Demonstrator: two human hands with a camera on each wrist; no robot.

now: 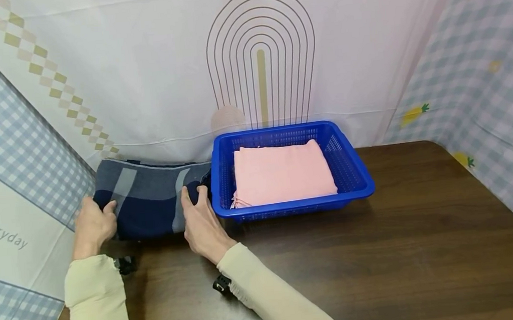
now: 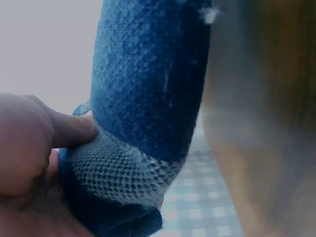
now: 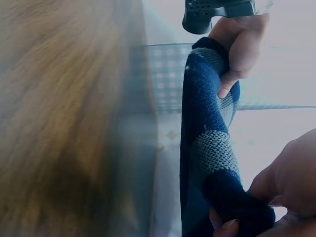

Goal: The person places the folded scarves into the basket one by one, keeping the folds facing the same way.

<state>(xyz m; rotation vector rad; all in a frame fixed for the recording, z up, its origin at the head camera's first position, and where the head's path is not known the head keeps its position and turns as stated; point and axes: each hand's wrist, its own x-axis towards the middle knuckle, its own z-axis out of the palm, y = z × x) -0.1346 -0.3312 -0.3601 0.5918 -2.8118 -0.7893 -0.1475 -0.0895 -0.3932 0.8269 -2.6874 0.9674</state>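
Both hands hold a folded blue blanket by its near edge. Her left hand pinches the left corner, thumb on top and fingers curled under. Her right hand grips the right corner the same way, just beside a blue basket. The two hands are well apart, one at each end. The blanket is thick and knitted, dark blue with pale grey stripes, and it sits at the back left of the dark wooden table. The plastic basket has walls full of little holes. A soft pink cloth, folded flat, lies inside it.
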